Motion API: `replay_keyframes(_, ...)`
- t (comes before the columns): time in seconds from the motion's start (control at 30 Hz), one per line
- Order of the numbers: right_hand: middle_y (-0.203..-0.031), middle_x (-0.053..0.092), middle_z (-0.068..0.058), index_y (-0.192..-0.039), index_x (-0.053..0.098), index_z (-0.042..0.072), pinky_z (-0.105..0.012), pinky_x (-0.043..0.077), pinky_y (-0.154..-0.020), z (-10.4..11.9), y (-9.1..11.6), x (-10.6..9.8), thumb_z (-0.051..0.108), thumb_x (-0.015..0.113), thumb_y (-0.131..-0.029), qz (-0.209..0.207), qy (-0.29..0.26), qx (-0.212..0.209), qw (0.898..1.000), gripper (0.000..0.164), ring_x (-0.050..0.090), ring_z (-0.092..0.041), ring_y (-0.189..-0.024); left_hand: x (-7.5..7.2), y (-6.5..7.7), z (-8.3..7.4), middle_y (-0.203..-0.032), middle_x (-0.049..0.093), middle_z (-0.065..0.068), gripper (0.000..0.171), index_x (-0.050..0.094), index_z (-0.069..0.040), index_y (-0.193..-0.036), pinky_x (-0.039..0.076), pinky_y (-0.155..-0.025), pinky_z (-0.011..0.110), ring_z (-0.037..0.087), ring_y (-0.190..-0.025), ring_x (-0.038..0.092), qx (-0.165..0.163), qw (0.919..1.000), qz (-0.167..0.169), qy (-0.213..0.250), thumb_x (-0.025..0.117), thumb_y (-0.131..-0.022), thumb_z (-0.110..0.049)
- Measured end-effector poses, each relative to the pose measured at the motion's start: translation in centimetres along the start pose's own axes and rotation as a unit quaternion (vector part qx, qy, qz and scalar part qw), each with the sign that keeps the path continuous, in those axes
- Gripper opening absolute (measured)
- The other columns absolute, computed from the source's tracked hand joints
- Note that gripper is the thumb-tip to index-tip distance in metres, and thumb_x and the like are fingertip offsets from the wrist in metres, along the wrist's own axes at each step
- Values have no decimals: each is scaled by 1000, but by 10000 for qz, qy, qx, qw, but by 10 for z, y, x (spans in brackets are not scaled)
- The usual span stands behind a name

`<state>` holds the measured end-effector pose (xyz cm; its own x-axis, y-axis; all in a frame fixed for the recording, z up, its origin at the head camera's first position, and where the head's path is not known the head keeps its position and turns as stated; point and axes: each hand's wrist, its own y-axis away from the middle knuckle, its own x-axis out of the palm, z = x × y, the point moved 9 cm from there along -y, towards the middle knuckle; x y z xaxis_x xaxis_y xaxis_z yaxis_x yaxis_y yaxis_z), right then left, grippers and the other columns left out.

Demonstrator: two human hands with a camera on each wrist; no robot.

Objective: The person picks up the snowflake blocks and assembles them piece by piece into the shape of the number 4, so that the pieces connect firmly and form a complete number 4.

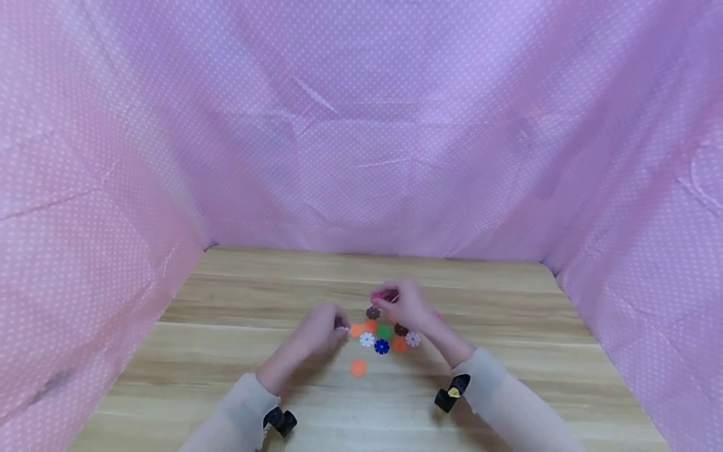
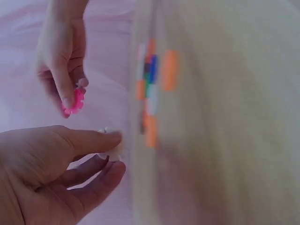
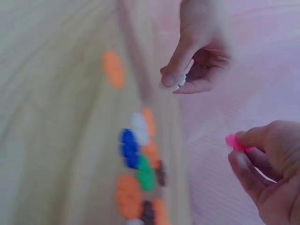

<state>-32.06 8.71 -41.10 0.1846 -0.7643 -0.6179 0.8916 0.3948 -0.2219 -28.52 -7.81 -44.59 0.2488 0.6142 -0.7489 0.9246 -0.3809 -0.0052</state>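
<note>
My left hand [image 1: 323, 328] pinches a white notched disc [image 2: 112, 151] between thumb and fingers, at the left of a group of flat toy discs. A pink notched disc [image 3: 238, 143] is gripped by the thumb and fingertips of my right hand [image 1: 408, 304], over the far side of the group. On the table below lie a blue disc [image 1: 381, 346], a green disc [image 1: 383, 331], a white disc [image 1: 366, 339], a brown disc [image 1: 373, 312] and several orange ones. Both wrist views show the held pieces raised above the tabletop.
One orange disc [image 1: 358, 368] lies apart, nearer the body. Another white disc [image 1: 413, 339] is beside the right forearm, and a bit of pink [image 1: 437, 314] shows behind that wrist. Pink dotted cloth [image 1: 361, 157] encloses the wooden table [image 1: 237, 289] at the back and sides.
</note>
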Motion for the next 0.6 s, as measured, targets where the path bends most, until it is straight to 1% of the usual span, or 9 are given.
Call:
replay_keyframes(0.07,-89,81,-11,-106,80,0,-21,65,-62,5,0,-13,8,80,-94,-180,-415,68,9990,14,75,-22,-73,-14,-1,-10,-91,75,8,8,77,-4,-99,64,-69,23,14,-79,66,67,9995,-220,197,71,-96,1)
replay_keyframes(0.17,-89,81,-13,-109,79,-1,-25,67,-62,9,1,-32,10,81,-94,-363,-914,264,9948,18,75,-26,-71,-35,-5,-31,-93,79,10,8,79,-3,-102,66,-71,23,14,-80,70,331,9975,-617,132,73,-97,-3)
replay_keyframes(0.23,-91,80,-13,-112,78,-1,-30,69,-66,13,1,-39,12,80,-95,-365,-1226,423,9909,21,76,-26,-72,-49,-8,-43,-93,80,9,8,80,-5,-103,67,-71,23,14,-80,72,430,9953,-866,108,76,-96,-6)
replay_keyframes(0.3,-93,80,-15,-115,76,-2,-33,71,-71,19,0,-45,12,79,-96,-359,-1509,479,9867,24,76,-23,-74,-64,-9,-54,-92,81,8,8,81,-6,-101,68,-72,23,14,-80,74,582,9918,-1129,113,79,-95,-9)
replay_keyframes(0.4,-98,80,-17,-119,74,-5,-34,72,-77,31,-5,-48,9,78,-96,-350,-1943,501,9790,27,77,-18,-76,-84,-8,-65,-92,81,11,8,81,-4,-101,69,-72,24,19,-81,78,841,9856,-1429,342,80,-95,-9)
replay_keyframes(0.47,-99,80,-17,-121,72,-8,-34,72,-78,38,-5,-49,6,77,-96,-365,-2169,529,9741,29,77,-16,-77,-92,-7,-73,-93,82,13,8,81,-2,-100,70,-72,23,22,-82,80,1124,9796,-1617,405,80,-95,-8)
replay_keyframes(0.53,-98,80,-15,-120,71,-8,-33,72,-79,42,-4,-48,5,78,-96,-380,-2332,594,9699,28,77,-14,-77,-95,-5,-80,-94,82,15,8,81,-1,-100,70,-71,22,24,-83,80,1354,9747,-1718,462,80,-95,-7)
replay_keyframes(0.6,-97,80,-14,-120,71,-9,-32,72,-79,45,-3,-47,4,78,-96,-400,-2465,603,9664,28,77,-14,-78,-95,-3,-86,-95,82,16,8,81,0,-100,69,-70,21,26,-83,81,1537,9704,-1796,493,80,-94,-5)
